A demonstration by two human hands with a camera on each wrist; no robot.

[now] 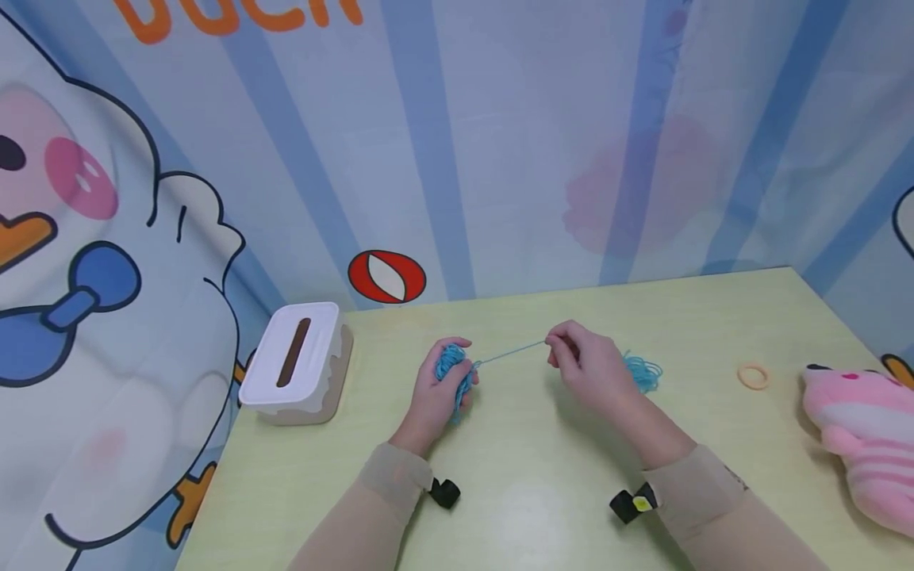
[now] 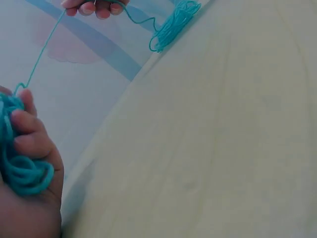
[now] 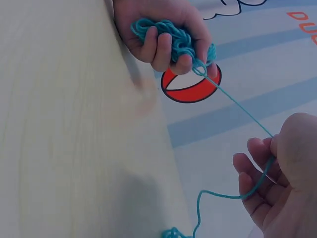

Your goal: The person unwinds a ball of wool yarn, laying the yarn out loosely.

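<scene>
A bundle of blue yarn point(image 1: 450, 362) is gripped in the left hand point(image 1: 427, 400), its loops showing between the fingers in the right wrist view. From it a single strand point(image 1: 510, 352) runs taut to the right hand point(image 1: 596, 369), which pinches it between thumb and fingertips. Past the right hand, the strand hangs in a slack curve point(image 3: 199, 208) down to a second blue yarn bundle point(image 2: 174, 26), which lies on the table behind the right wrist in the head view.
A white-lidded box point(image 1: 296, 357) with a brown slot stands at the table's left. On the right lie a peach-coloured ring point(image 1: 753, 376) and a pink striped plush toy point(image 1: 867, 444). A printed curtain point(image 1: 500, 159) hangs behind the table's back edge.
</scene>
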